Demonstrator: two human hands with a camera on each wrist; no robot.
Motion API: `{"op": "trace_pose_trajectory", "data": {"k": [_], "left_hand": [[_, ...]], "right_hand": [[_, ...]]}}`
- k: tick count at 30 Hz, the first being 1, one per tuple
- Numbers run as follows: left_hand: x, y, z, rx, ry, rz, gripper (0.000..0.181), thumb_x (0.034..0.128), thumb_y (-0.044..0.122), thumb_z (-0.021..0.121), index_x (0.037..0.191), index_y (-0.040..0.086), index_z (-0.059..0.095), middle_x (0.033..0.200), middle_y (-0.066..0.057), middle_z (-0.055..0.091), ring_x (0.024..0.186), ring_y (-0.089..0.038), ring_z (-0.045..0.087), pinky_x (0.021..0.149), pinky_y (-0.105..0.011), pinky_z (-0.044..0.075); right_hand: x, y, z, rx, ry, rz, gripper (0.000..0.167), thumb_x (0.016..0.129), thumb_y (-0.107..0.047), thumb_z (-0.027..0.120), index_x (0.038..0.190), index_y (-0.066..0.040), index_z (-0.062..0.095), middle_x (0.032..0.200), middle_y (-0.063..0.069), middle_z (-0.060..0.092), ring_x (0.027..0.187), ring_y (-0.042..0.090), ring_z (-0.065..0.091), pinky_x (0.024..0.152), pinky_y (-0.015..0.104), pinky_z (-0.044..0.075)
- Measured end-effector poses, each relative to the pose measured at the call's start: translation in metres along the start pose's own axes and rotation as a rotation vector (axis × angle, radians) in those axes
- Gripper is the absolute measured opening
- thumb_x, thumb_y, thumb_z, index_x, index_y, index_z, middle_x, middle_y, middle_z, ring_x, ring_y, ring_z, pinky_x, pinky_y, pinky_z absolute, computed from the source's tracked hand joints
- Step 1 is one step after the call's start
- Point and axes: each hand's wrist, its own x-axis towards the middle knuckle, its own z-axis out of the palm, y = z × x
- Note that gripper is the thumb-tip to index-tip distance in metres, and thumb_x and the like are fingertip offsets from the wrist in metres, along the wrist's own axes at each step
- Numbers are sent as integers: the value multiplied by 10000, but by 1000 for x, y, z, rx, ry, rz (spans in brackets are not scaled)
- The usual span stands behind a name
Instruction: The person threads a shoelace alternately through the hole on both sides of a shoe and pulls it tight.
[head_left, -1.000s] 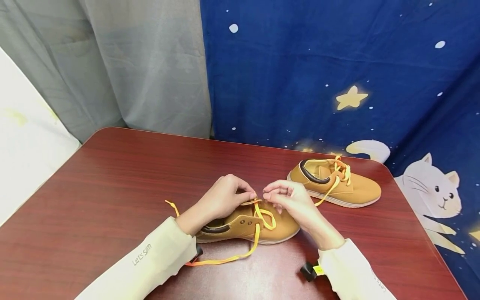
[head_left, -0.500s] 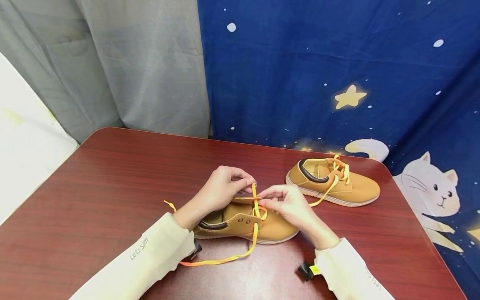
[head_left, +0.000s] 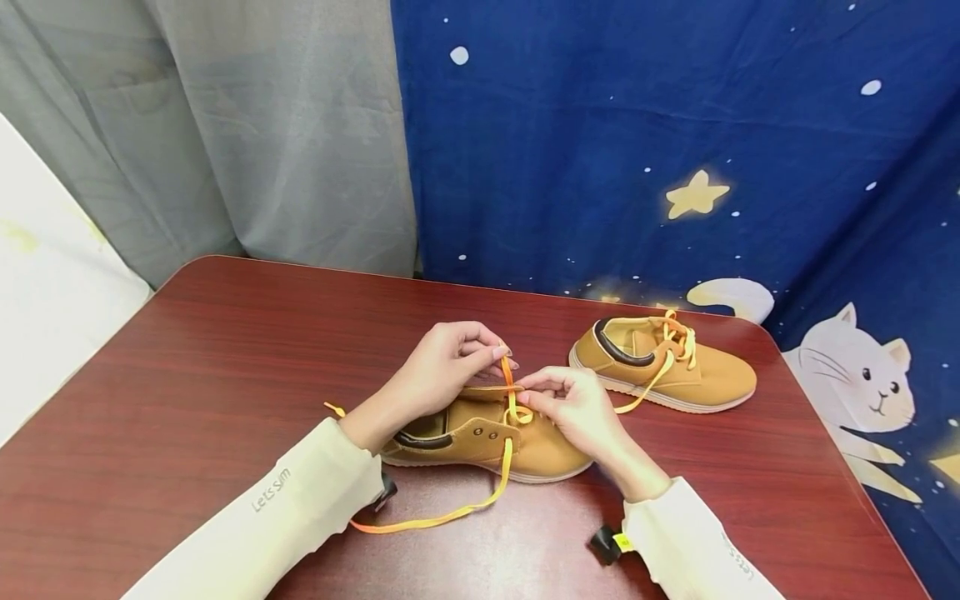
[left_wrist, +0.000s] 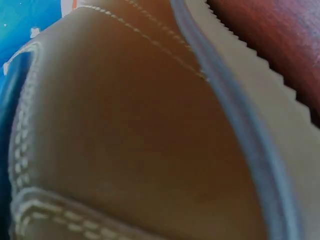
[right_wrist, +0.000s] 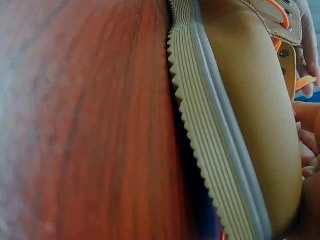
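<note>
Clearly, both hands are busy at a tan, smooth-sided low shoe [head_left: 551, 450] with a pale ridged sole, standing upright on the dark red wood-grain tabletop [head_left: 247, 358], toe toward the right. The left hand [head_left: 442, 371] pinches a flat yellow-orange lace [head_left: 507, 374] between thumb and fingers, holding it up above the shoe. The right hand [head_left: 576, 408] has thumb and index finger closed at the front edge of the raised far eyelet flap [head_left: 483, 392], pinching it; whether it also grips lace cannot be told. The lace's other end [head_left: 427, 523] leaves the near flap and trails over the tabletop toward the left sleeve [head_left: 322, 475]. Beyond the right hand sits a matching tan shoe [head_left: 712, 372], loosely laced, before a blue star-printed curtain [head_left: 540, 142].
</note>
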Motion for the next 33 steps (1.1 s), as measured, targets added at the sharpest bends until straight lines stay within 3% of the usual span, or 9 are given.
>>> {"op": "trace_pose_trajectory", "data": {"k": [6,20,26,33], "left_hand": [[-2,13,-12,-12,8,39,145,1007,122,615,1028,7,700,987,-150,783,909,-260,764,853,-351,609],[9,53,-53,5,48,89,153,1011,94,602,1032,-31,688,1015,-196,773,883,-224,762,848,-365,612],[22,74,-59,103,30,82,151,1006,104,611,1004,-20,698,991,-161,781,847,-164,752,839,-348,611],[30,95,-64,141,12,85,138,1001,95,617,991,-22,690,982,-144,786,843,-179,756,828,-314,609]], "right_hand": [[0,1,3,53,-50,5,140,873,-100,765,1006,-56,781,780,133,731,548,31,519,480,197,395],[2,-1,6,35,-64,33,136,895,-122,753,1023,-93,785,784,121,732,528,47,512,466,213,409],[2,-2,4,44,-66,33,130,907,-117,740,1025,-74,773,793,138,736,530,55,515,464,217,409],[1,1,1,35,-56,44,124,902,-113,744,1014,-68,771,810,155,743,534,57,529,462,214,406]]}}
